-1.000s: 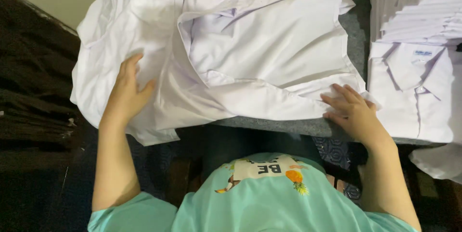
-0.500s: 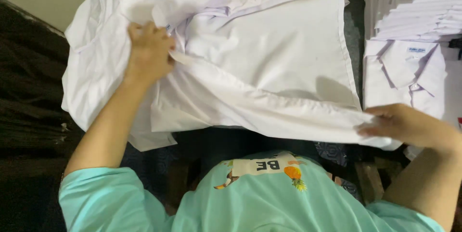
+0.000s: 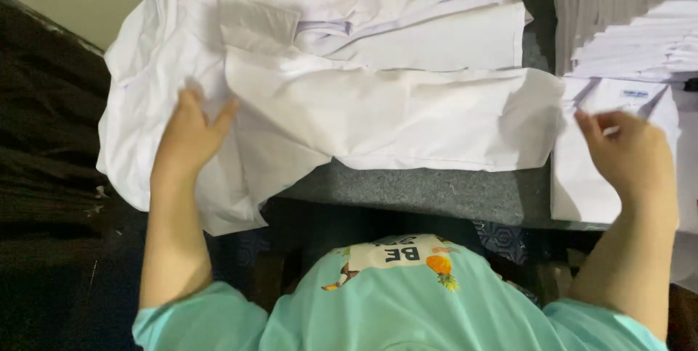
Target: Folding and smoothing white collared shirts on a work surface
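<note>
Left hand rests flat on the white shirt (no container here); right hand hovers empty, fingers loose

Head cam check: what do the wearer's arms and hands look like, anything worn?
Both arms are bare from the short mint-green T-shirt sleeves down. Left hand and right hand have no gloves; no rings, watch or bracelet are visible. The shirt front carries a printed graphic.
</note>
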